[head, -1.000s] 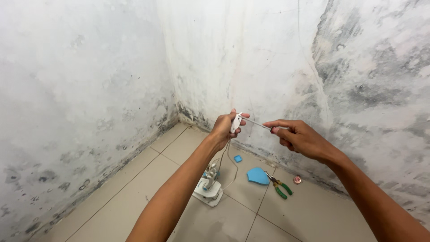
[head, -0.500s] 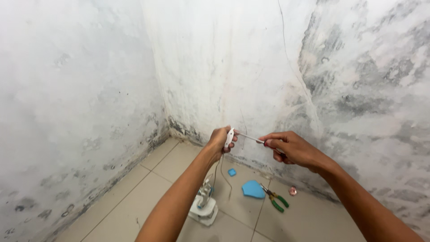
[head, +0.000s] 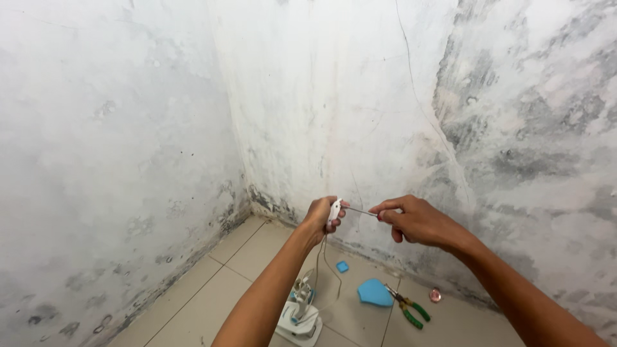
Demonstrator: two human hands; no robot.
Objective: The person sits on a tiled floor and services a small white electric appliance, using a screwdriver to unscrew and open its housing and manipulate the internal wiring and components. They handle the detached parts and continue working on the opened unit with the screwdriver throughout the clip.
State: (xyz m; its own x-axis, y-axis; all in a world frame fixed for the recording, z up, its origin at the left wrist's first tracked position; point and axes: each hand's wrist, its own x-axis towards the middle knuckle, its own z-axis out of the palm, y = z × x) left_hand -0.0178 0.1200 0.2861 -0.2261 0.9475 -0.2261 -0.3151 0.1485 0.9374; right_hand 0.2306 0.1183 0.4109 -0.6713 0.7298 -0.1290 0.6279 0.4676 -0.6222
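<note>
In the mouldy corner, left hand [head: 319, 215] grips a white switch [head: 334, 211]; right hand [head: 414, 222] pinches a screwdriver [head: 361, 211], whose tip could slip off and jab fingers.

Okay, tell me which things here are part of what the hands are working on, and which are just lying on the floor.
In use:
left hand gripping small white plastic switch piece
right hand holding thin metal screwdriver
thin cord hanging down to white plastic device

Lying about:
green-handled pliers
blue plastic cover
small blue square piece
small pink round object
</note>
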